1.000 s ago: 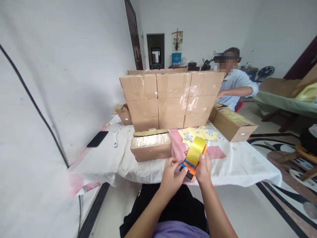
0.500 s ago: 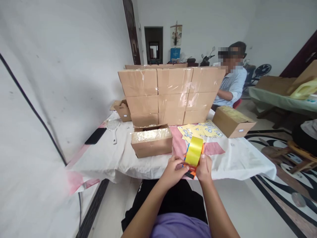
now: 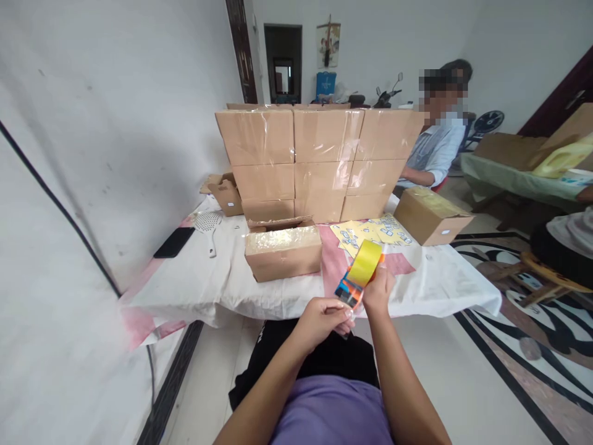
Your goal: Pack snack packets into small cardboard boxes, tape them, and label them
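My right hand (image 3: 378, 289) is wrapped around a tape dispenser (image 3: 348, 293), blue and orange with a big yellow roll of packing tape (image 3: 365, 262). The dispenser is tilted, its dark cutting end pointing down toward my left hand (image 3: 324, 321). The fingers of that hand are pinched just below the cutting end, where a shiny clear strip shows at the fingertips. Left of the dispenser, an open-topped cardboard box (image 3: 283, 256) with shiny tape on it rests on the table. Yellow printed sheets (image 3: 356, 233) lie beyond the roll.
Stacked cardboard boxes (image 3: 324, 167) wall off the table's back. Another taped box (image 3: 430, 216) sits right, a smaller carton (image 3: 227, 194) back left. A white slotted ladle (image 3: 209, 228) and a black phone (image 3: 174, 243) lie left. A person (image 3: 433, 148) sits behind the stack.
The dispenser has tipped, its cutting end now further left. My left hand has moved off the dispenser's body to just below it, fingers pinched. The view has shifted slightly downward.
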### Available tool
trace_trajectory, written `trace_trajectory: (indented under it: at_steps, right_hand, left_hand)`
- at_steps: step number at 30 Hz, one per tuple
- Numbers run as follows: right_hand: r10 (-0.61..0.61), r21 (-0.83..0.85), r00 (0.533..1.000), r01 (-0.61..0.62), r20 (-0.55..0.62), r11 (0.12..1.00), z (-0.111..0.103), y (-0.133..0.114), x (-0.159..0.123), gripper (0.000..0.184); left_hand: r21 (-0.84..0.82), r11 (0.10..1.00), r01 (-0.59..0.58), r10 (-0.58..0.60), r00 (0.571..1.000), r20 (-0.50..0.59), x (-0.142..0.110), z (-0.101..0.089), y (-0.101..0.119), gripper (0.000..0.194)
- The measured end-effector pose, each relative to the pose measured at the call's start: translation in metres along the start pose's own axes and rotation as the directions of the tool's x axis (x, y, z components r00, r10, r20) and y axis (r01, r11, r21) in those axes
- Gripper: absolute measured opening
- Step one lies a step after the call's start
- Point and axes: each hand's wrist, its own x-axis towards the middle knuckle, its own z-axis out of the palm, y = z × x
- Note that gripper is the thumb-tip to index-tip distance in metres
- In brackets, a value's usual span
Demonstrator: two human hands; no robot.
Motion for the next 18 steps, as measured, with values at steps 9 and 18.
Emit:
trace_trajectory:
  at_steps: [9,18]
  right_hand:
    - [0.259,0.328,0.953,-0.197,-0.159,0.924,0.001,-0.028,0.008,0.028]
    - [0.509,0.354,0.827,-0.561,0.237,0.748,0.010,-0.038,-0.034,0.021]
  left_hand:
    - [0.049,0.999,0.011,-0.014,0.998,0.065,-0.006,-0.011,-0.020,0.055]
    - [0.375,0.873,-0.311,0.302,0.950,0.084,-0.011,-0.035,-0.031,0.032]
